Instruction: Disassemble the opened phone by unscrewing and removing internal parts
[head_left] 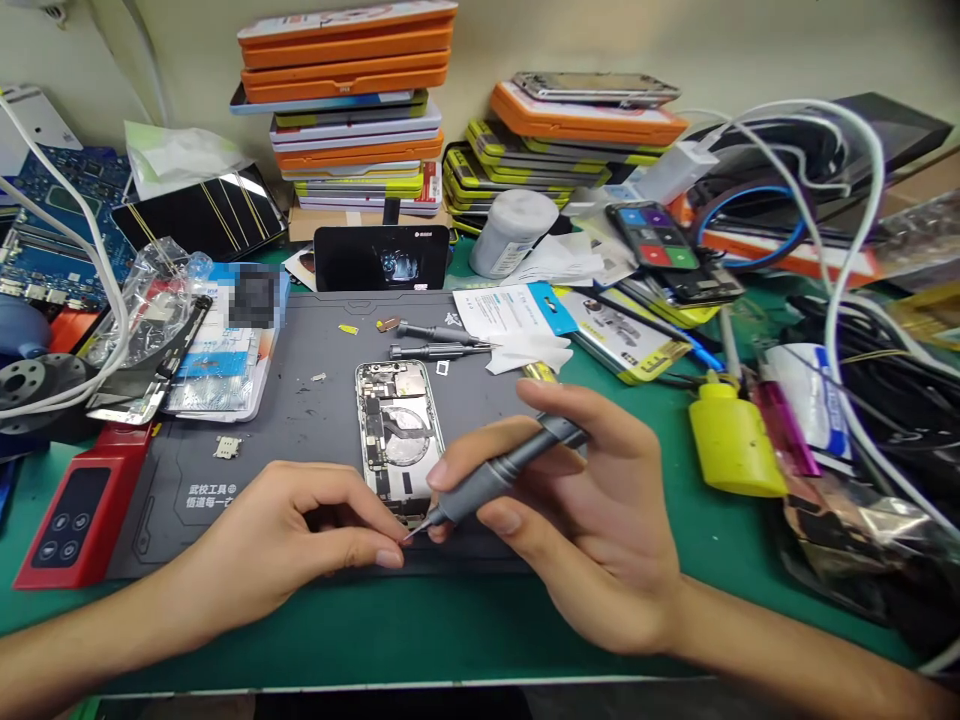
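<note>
An opened smartphone [409, 430] lies upright in view on the dark mat, with its inner parts and a round coil exposed. My right hand [600, 510] grips a grey precision screwdriver [487, 480]. The driver slants down to the left, its thin tip at the phone's bottom edge. Beside that tip, my left hand [300, 530] has thumb and forefinger pinched together; what lies between them, if anything, is hidden. Two more screwdrivers [435, 350] rest just beyond the phone, near a small white SIM tray [442, 368].
A small metal plate [227, 447] lies on the mat [300, 350]. Left stands a red device [82, 510] with buttons. A propped phone [381, 258] stands behind, before stacked orange boxes [345, 70]. Rightward are a yellow bottle [735, 440] and looping white cables [874, 200].
</note>
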